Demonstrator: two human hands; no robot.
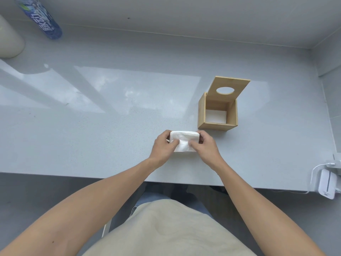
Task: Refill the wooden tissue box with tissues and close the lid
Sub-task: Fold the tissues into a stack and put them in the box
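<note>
A white stack of tissues point(184, 140) lies on the grey table near its front edge. My left hand point(163, 147) grips the stack's left side and my right hand point(206, 146) grips its right side, thumbs pressed on top. To the right and a little further back stands the wooden tissue box point(217, 125). Its lid point(228, 89), with a round hole, is tilted up and back. Something white lies on the floor inside the box.
A blue labelled bottle point(41, 19) and a pale cylindrical container point(9, 39) stand at the far left corner of the table point(92, 135). A white device with a cable point(327, 185) sits at the table's right front edge. A wall bounds the far side.
</note>
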